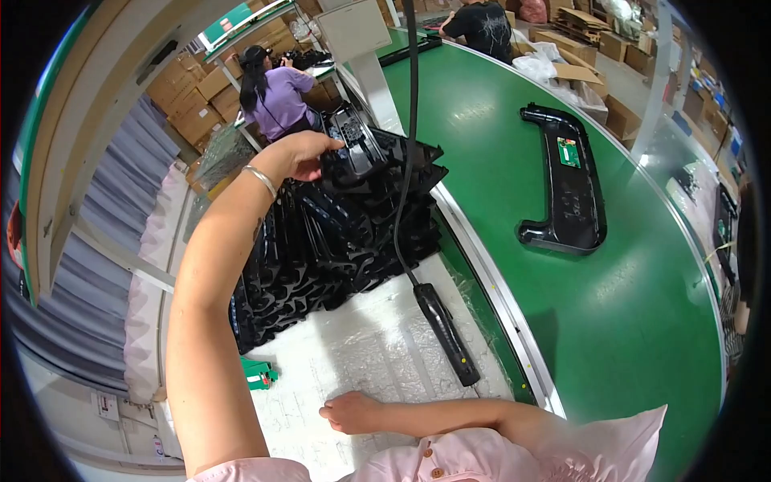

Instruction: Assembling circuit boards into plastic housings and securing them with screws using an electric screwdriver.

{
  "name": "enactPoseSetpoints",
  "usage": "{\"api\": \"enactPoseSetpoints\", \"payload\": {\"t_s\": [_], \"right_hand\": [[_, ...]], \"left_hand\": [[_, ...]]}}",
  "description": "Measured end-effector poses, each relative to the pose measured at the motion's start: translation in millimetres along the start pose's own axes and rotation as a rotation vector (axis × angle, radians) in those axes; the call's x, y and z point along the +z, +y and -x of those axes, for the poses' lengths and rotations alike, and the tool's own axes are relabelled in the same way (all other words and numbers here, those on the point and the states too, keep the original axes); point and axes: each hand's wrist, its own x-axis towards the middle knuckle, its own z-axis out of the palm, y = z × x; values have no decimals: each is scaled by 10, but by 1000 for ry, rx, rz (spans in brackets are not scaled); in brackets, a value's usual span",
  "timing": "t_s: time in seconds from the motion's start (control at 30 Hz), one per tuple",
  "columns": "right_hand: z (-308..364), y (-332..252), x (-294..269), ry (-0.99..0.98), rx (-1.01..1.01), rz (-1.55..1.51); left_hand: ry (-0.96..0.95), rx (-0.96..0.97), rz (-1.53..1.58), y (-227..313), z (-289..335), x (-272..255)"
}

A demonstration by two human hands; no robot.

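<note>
Left hand [307, 156]: grasping angular black plastic housing [361, 153] | right hand [352, 413]: loosely clenched | wrinkled film [373, 345]

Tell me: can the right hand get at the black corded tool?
Likely yes: the right hand sits close by, and I see nothing standing between it and the black corded tool, which lies exposed on the white surface.

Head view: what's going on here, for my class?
The person's left hand touches a black moulded plastic part atop a heap of black plastic parts. The right hand, curled and apparently empty, is over a shiny white surface, left of a black rod-shaped corded tool. On the green belt lies a black C-shaped piece bearing a green circuit board.
</note>
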Motion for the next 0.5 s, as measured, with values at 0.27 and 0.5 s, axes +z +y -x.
{"api": "enactPoseSetpoints", "payload": {"t_s": [0.27,0.5], "right_hand": [[291,-567,-966,370,-283,105],[609,987,-3657,1123,711,-300]], "left_hand": [[-122,144,465,-392,-130,-164],[-216,223,578,-662,-236,-96]]}}
